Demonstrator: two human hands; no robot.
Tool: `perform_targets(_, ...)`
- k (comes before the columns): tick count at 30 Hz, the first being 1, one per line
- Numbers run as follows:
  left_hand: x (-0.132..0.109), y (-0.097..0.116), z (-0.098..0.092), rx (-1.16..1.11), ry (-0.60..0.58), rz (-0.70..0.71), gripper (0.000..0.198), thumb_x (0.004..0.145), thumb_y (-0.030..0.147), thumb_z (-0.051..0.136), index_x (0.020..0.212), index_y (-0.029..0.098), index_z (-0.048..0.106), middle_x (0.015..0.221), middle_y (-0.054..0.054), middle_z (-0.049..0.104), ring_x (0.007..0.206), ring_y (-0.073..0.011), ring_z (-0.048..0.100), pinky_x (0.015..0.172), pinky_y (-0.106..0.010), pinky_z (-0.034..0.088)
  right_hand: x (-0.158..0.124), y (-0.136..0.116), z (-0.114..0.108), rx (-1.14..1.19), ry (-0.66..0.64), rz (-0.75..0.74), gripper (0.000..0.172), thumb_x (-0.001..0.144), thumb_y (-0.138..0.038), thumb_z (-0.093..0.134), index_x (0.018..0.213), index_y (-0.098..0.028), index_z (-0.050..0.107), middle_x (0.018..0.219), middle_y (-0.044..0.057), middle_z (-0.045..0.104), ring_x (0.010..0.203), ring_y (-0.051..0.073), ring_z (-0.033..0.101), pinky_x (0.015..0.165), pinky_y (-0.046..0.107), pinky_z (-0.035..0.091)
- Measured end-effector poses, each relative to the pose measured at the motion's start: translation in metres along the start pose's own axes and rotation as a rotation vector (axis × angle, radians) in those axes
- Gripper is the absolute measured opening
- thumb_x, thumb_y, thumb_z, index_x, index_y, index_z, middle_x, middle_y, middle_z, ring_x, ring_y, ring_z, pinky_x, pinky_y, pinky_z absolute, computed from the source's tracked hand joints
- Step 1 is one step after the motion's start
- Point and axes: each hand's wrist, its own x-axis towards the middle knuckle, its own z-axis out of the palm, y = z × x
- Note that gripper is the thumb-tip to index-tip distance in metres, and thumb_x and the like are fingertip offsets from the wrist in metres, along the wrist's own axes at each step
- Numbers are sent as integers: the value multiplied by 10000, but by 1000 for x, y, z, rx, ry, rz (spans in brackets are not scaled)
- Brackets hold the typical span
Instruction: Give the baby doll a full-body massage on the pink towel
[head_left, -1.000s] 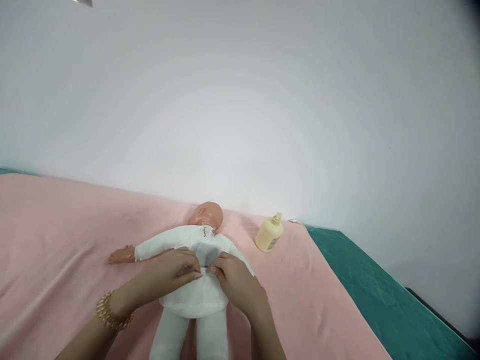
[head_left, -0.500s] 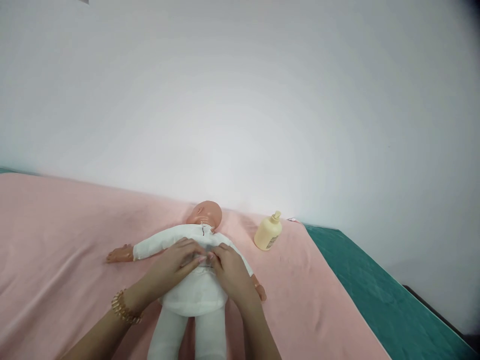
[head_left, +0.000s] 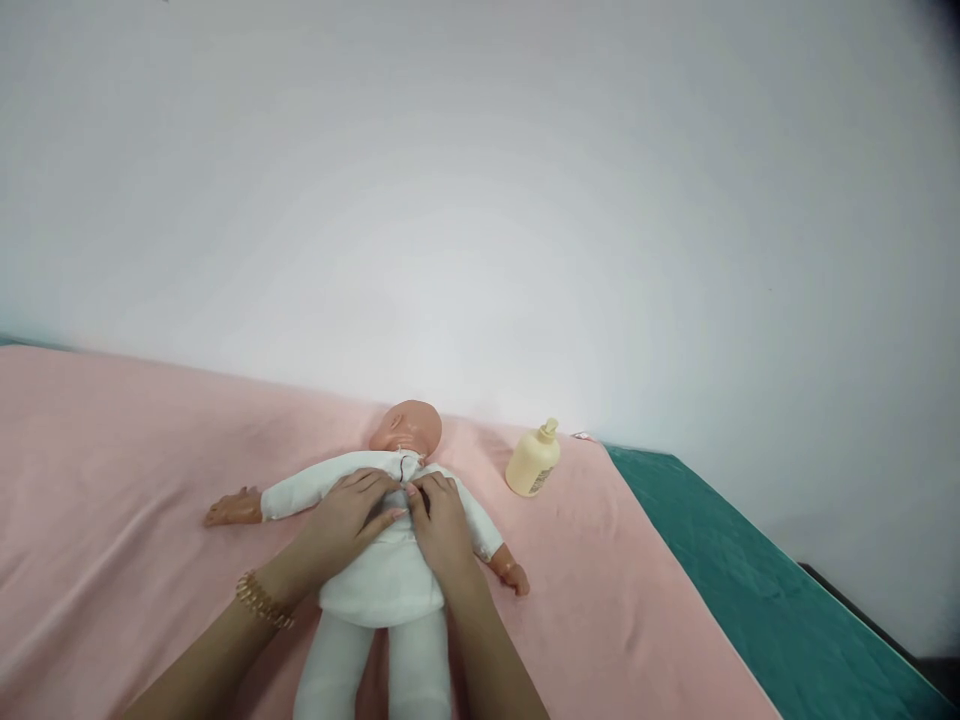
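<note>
Okay, head view, the only one you've got. Your baby doll (head_left: 386, 590) lies straight ahead of you on the pink sheet (head_left: 622, 590), between your forearms and under both hands. Long axis runs away from you: legs at your end, bald head (head_left: 407, 428) at the far end near the wall (head_left: 480, 250), line leaning slightly right. Doll's arms spread out to either side, crosswise to that axis. Its face doesn't show.

Left hand (head_left: 341, 525) covers the left part of the upper torso, right hand (head_left: 442, 530) the right part. Neither is clearly nearer: both touch the white cloth, fingertips almost meeting at the midline, just short of the dark stitch (head_left: 403, 468) under the neck. A grey-blue patch (head_left: 395, 500) shows between them. So stitch is just beyond your fingertips, patch is in the gap, lower torso and legs on your side.

Hand state: fingers bent inward, close together, narrow gap between left and right. Can't tell if either one pinches cloth or only rests on it; fingertip contact is too small to read.

Pump bottle (head_left: 533, 462) stands upright on the sheet, off to the right and beyond, apart from the doll, nearer your right hand.
</note>
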Motion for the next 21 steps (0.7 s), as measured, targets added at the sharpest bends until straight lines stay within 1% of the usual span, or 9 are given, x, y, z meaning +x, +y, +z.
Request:
perform_targets(4, 0, -1, 4, 12, 25, 13, 321, 943, 417, 432, 1112, 187, 579, 1137, -84, 640, 1092, -249, 540, 955, -438, 418, -2, 0, 1, 60, 68, -28, 151, 953, -178, 481, 873, -183, 608, 934, 54, 620, 945, 216, 519, 865, 341, 390)
perform_targets(6, -1, -3, 6, 35, 73, 23, 345, 946, 422, 422, 1151, 182, 560, 1177, -97, 619, 1120, -250, 524, 971, -441, 407, -2, 0, 0, 113, 99, -44, 135, 957, -193, 472, 951, -183, 607, 1007, 59, 615, 996, 210, 511, 896, 338, 390)
perform_targets(9, -2, -6, 11, 86, 127, 30, 394, 942, 431, 429, 1217, 168, 528, 1247, -117, 590, 1194, -259, 482, 1018, -459, 372, -2, 0, 0, 162, 94, -65, 162, 963, -224, 471, 1053, -184, 599, 1100, 68, 606, 1068, 203, 499, 948, 339, 379)
perform_targets(11, -2, -8, 12, 113, 122, 31, 400, 940, 438, 430, 1219, 171, 534, 1250, -113, 598, 1208, -263, 480, 1025, -466, 367, -1, 1, 0, 161, 70, -62, 167, 964, -231, 473, 1051, -186, 608, 1097, 66, 615, 1066, 202, 506, 952, 339, 380)
perform_targets(16, -1, -10, 12, 133, 73, 25, 361, 938, 441, 431, 1152, 192, 581, 1191, -86, 642, 1168, -259, 520, 991, -448, 401, 1, 3, 2, 119, 16, -49, 145, 958, -221, 495, 944, -182, 634, 987, 53, 643, 987, 202, 540, 910, 339, 400)
perform_targets(19, 0, -10, 13, 138, 88, 23, 359, 934, 442, 438, 1152, 199, 586, 1185, -82, 646, 1160, -256, 527, 985, -442, 407, 1, 4, 3, 116, 21, -54, 153, 960, -224, 490, 926, -183, 634, 973, 52, 643, 978, 200, 545, 908, 340, 404)
perform_targets(21, -1, -10, 14, 142, 107, 22, 369, 935, 443, 435, 1174, 201, 579, 1206, -85, 637, 1167, -255, 524, 990, -442, 404, 0, 4, 3, 136, 46, -62, 154, 962, -233, 481, 972, -187, 628, 1020, 55, 636, 1014, 198, 537, 931, 341, 401)
